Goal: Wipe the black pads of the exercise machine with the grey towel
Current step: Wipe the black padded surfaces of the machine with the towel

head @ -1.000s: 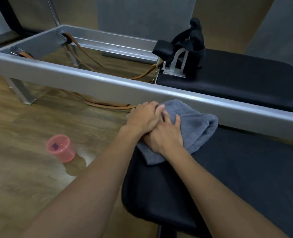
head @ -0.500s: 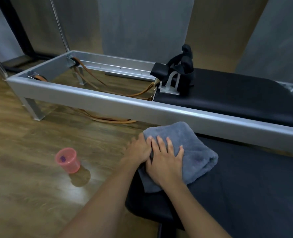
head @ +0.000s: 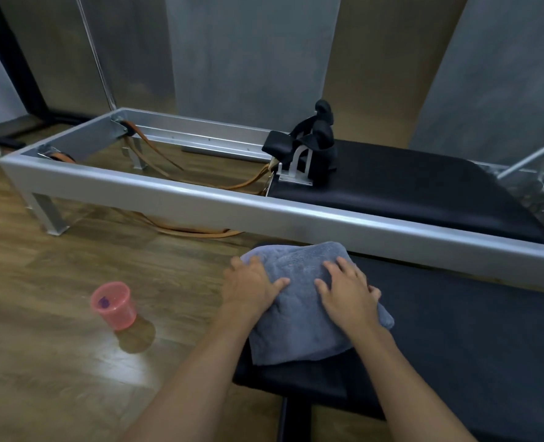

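The grey towel (head: 299, 301) lies folded on the left end of the near black pad (head: 455, 346), its left part hanging over that end and its far edge close to the silver frame rail (head: 264, 208). Both hands press it flat – the left hand (head: 251, 287) on its left part, the right hand (head: 348, 293) on its right, each grip spread open, pinching nothing. The risk I see: with no hold on the cloth, a hard push leftward could slide it off the pad's end onto the floor, toward the pink cup (head: 113, 304) – or bunch the folds so only part wipes. The far black pad (head: 423, 189) looks not yet reached.
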{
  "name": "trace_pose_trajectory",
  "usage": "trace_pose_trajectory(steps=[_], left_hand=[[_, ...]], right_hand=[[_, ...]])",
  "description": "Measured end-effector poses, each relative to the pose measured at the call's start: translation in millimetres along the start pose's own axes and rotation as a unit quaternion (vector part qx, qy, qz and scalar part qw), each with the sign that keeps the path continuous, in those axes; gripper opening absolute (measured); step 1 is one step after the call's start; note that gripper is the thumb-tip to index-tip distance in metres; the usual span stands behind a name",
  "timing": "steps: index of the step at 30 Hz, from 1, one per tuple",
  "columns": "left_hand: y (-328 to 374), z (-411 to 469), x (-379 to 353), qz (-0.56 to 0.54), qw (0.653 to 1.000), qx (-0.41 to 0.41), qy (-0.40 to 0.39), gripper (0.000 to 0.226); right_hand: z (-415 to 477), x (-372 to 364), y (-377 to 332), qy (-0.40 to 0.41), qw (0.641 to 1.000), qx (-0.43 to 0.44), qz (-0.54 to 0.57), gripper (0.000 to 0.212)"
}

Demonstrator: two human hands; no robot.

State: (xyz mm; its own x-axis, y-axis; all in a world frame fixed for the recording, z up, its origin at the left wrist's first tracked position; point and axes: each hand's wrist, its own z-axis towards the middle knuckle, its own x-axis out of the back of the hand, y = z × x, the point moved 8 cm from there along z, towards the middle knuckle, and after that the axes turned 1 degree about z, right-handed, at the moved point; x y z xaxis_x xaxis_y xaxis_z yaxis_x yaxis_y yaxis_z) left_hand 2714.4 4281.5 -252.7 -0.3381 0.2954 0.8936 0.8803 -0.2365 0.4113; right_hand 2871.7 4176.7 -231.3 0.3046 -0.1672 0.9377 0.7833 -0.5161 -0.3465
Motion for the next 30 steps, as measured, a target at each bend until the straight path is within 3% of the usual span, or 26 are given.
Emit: trace_pose_trajectory(steps=[3, 6, 8, 11, 16, 20, 30], left_hand=[[34, -7, 1, -0.011, 0.996, -0.088, 0.034, 0.051], [52, -6, 9, 0.026, 0.987, -0.133, 0.091, 0.041], [60, -6, 4, 0.079, 0.975, -0.173, 0.116, 0.044], [62, -7, -27, 0.056, 0.964, -0.256, 0.041, 0.049], [47, 4, -32, 0.069, 0.964, -0.245, 0.077, 0.08], [48, 23, -33, 0.085, 0.972, -0.207, 0.072, 0.05], [54, 9, -37, 0.147, 0.972, -0.167, 0.072, 0.053]], right_hand=[[-14, -11, 18, -0.032, 0.998, -0.028, -0.04, 0.054], [-25, -13, 13, 0.005, 0.995, -0.037, -0.091, 0.06], [-22, -10, -11, 0.049, 0.995, 0.035, -0.078, 0.066], [-7, -31, -33, -0.008, 0.992, 0.106, -0.06, 0.057], [11, -38, -36, -0.019, 0.989, 0.132, -0.061, 0.053], [29, -41, -40, -0.02, 0.987, 0.151, -0.052, 0.053], [28, -38, -25, -0.025, 0.987, 0.144, -0.066, 0.053]])
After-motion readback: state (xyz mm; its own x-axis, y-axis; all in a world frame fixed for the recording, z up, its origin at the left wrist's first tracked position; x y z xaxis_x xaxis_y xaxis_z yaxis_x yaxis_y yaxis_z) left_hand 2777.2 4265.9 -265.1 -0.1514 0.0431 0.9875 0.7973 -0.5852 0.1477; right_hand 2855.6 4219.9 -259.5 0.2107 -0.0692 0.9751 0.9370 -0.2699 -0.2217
